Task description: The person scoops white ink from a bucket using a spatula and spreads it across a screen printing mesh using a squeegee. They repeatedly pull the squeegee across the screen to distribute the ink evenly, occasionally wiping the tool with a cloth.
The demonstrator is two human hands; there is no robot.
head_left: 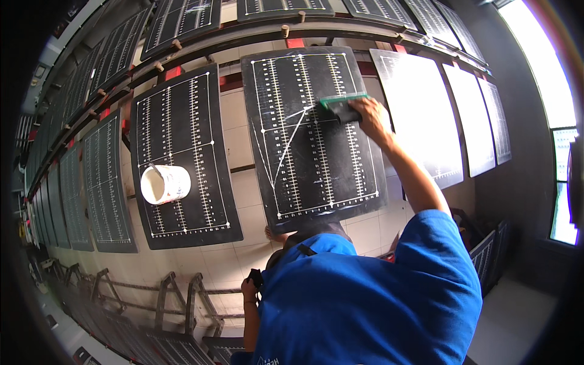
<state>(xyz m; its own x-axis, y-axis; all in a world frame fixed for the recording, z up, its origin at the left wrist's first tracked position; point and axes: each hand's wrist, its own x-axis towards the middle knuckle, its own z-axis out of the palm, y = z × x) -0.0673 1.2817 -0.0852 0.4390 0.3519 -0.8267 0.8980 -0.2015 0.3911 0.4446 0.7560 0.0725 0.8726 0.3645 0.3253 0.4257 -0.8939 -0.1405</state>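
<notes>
My right hand (pixel 372 117) is closed on a black hand tool (pixel 340 111) with a green strip along its far edge, like a squeegee. The tool sits over the upper right part of a black board (pixel 359 182) printed with white scales and a white border. Thin white streaks (pixel 291 146) form an angled shape across the board's left half. Low down, beside my blue shirt, my left hand (pixel 247 288) is closed around a small black object (pixel 255 278) whose kind I cannot make out.
A white bucket (pixel 173 184) rests on the similar board (pixel 228 207) to the left. Boards (pixel 420 115) glare with light on the right, near a bright window (pixel 544 55). More boards lean beyond the dark rail with wooden pegs (pixel 285 30). Metal frames (pixel 176 298) stand at lower left.
</notes>
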